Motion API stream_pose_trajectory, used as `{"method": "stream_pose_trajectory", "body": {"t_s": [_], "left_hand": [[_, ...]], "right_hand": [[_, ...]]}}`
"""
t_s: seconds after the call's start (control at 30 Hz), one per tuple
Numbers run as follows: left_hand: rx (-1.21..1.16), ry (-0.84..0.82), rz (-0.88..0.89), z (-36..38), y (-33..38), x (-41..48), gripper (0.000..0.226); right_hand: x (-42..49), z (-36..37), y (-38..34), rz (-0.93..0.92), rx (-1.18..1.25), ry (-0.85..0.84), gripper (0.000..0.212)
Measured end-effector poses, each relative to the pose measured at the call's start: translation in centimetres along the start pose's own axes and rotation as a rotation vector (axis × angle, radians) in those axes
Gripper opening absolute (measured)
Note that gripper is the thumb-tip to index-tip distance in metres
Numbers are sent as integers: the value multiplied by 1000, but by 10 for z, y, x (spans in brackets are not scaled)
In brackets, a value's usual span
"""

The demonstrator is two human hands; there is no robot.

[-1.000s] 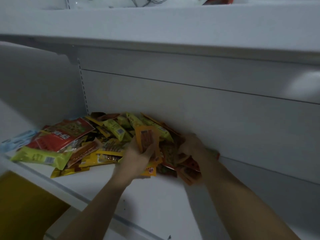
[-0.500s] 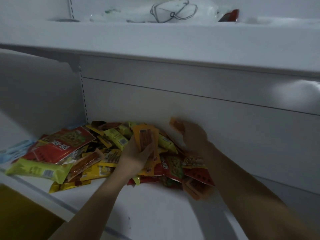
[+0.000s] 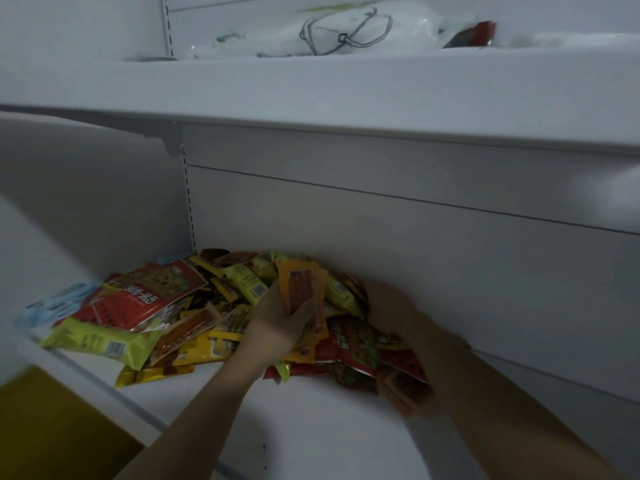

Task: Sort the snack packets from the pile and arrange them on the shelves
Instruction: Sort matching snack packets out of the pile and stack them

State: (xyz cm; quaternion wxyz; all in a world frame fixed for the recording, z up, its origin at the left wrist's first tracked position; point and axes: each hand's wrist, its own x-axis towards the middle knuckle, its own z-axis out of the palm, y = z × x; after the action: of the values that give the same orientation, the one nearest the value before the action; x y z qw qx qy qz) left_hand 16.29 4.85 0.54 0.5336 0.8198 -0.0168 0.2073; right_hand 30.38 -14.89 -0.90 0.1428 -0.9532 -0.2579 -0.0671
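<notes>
Pile of snack packets (image 3: 207,306): lies on the lower shelf (image 3: 311,427), heaped against the back panel, left of centre. A large red packet (image 3: 145,296) sits on top at the left. A yellow-green packet (image 3: 100,341) lies at the front edge below it, and a pale blue packet (image 3: 59,303) at the far left.

Left hand (image 3: 277,323): raised over the middle of the pile. It grips a small stack of orange packets (image 3: 301,285), held upright and fanned. The thumb is pressed across the front of the stack and the fingers are curled behind it.

Right hand (image 3: 388,306): rests on the right part of the pile, close to the back panel, touching the packets there. It is in shadow and blurred, so whether the fingers are spread or closed on a packet cannot be told.

Upper shelf (image 3: 311,88): carries a white plastic bag (image 3: 329,32), with a red packet (image 3: 474,34) just beside it on the right.
</notes>
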Motion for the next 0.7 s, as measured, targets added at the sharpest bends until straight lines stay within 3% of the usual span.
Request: {"method": "stream_pose_trajectory", "body": {"t_s": [0.17, 0.33, 0.47, 0.6, 0.7], "left_hand": [[-7, -7, -20, 2, 0, 0, 31], [-38, 32, -40, 5, 0, -2, 16], [-35, 15, -37, 7, 6, -4, 18], [-52, -11, -40, 17, 12, -6, 26], [-91, -29, -25, 28, 16, -8, 24]], "right_hand": [[-7, -4, 4, 110, 1, 110, 52], [-19, -14, 7, 148, 34, 185, 53], [-34, -33, 4, 175, 75, 259, 48], [-54, -56, -2, 287, 201, 281, 13], [-71, -67, -2, 365, 297, 324, 17]]}}
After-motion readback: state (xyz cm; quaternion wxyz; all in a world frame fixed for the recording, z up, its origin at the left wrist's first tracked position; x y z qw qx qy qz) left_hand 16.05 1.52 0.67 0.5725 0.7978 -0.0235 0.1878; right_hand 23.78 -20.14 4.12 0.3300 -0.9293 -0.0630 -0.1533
